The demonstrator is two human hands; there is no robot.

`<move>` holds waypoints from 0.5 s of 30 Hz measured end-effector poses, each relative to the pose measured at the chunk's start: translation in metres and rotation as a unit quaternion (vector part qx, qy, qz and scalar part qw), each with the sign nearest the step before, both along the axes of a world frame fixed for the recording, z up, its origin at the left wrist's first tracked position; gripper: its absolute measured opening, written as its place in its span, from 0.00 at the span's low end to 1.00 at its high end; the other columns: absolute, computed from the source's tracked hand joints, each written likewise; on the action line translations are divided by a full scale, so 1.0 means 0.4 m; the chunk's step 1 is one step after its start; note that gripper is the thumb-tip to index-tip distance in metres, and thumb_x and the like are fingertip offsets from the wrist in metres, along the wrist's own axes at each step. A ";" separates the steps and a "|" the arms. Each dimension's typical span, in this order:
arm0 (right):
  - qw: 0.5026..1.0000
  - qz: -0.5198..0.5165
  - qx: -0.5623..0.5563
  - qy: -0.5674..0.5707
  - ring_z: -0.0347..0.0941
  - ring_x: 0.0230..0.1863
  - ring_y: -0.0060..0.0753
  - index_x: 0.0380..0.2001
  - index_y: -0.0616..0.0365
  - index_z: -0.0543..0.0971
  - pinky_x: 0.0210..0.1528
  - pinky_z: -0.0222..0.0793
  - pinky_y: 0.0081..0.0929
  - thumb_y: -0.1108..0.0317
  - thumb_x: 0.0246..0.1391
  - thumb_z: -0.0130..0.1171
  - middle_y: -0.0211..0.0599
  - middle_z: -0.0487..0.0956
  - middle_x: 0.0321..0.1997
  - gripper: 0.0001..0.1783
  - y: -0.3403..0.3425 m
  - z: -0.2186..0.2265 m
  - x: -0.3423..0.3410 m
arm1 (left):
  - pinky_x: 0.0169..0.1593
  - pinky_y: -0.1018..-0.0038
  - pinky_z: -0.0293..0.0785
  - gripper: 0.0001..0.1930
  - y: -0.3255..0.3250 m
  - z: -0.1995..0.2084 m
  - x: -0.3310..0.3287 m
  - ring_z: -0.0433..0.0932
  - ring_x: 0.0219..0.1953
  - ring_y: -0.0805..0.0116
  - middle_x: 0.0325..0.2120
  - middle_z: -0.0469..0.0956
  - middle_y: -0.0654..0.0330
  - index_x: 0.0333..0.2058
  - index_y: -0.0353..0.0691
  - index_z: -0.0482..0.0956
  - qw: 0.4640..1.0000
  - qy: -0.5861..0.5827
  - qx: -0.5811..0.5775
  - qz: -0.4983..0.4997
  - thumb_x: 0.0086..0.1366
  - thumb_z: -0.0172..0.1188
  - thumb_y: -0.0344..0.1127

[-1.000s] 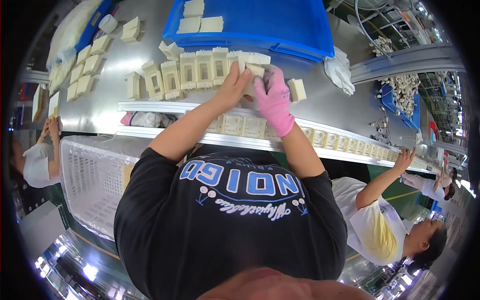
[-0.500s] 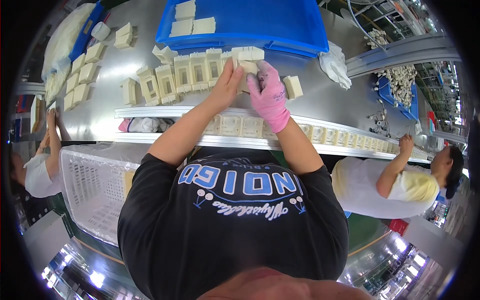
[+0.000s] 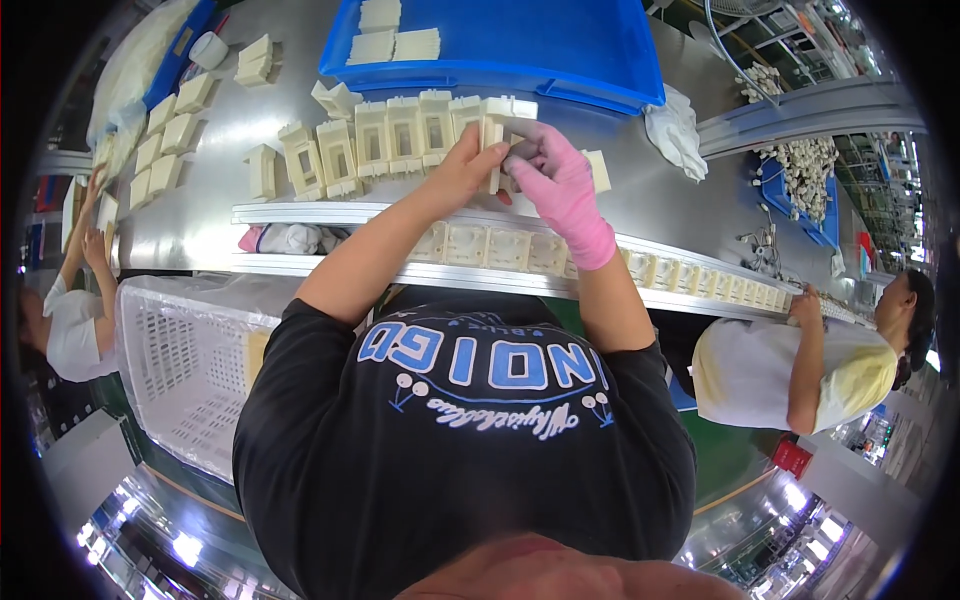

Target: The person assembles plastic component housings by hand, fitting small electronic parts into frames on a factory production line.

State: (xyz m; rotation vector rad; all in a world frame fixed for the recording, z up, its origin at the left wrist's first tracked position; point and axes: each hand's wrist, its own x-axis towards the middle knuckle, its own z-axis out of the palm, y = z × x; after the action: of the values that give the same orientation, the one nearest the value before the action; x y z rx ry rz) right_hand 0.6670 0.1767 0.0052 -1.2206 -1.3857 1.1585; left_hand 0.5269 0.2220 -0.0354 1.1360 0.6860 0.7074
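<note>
Just beyond the metal rail, my bare left hand (image 3: pixel 462 172) grips a cream plastic housing (image 3: pixel 494 150), with the thumb along its near face. My right hand (image 3: pixel 560 190), in a pink glove with greyish fingertips, curls its fingers against the right side of that piece. The housing stands nearly edge-on, so its opening is hidden. To its left runs a row of similar cream housings with rectangular windows (image 3: pixel 404 138), upright side by side. Another cream piece (image 3: pixel 597 170) lies partly behind my right hand.
A blue tray (image 3: pixel 500 76) with white stacks (image 3: pixel 372 47) stands at the back. The rail channel (image 3: pixel 340 262) holds a line of cream parts (image 3: pixel 505 250). More housings (image 3: pixel 178 133) lie left; a white cloth (image 3: pixel 676 135) lies right. Co-workers sit on both sides.
The housing in my hands has turned from lying broad to nearly edge-on. My right glove has shifted slightly right, its fingers now beside the piece.
</note>
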 end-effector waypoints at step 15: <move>0.946 -0.021 0.274 -0.174 0.64 0.45 0.31 0.46 0.63 0.65 0.50 0.58 0.27 0.73 0.36 0.53 0.44 0.66 0.47 0.27 0.032 0.053 -0.013 | 0.24 0.75 0.73 0.19 0.005 0.084 -0.072 0.75 0.32 0.67 0.32 0.72 0.52 0.44 0.34 0.60 0.998 0.050 -0.028 -0.035 0.58 0.50 0.38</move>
State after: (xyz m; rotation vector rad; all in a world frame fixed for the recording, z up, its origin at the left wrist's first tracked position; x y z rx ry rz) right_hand 0.6619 0.1895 0.0264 -1.0626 -1.7809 0.4753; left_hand 0.4982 0.2240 -0.0020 1.1436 0.7427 0.5712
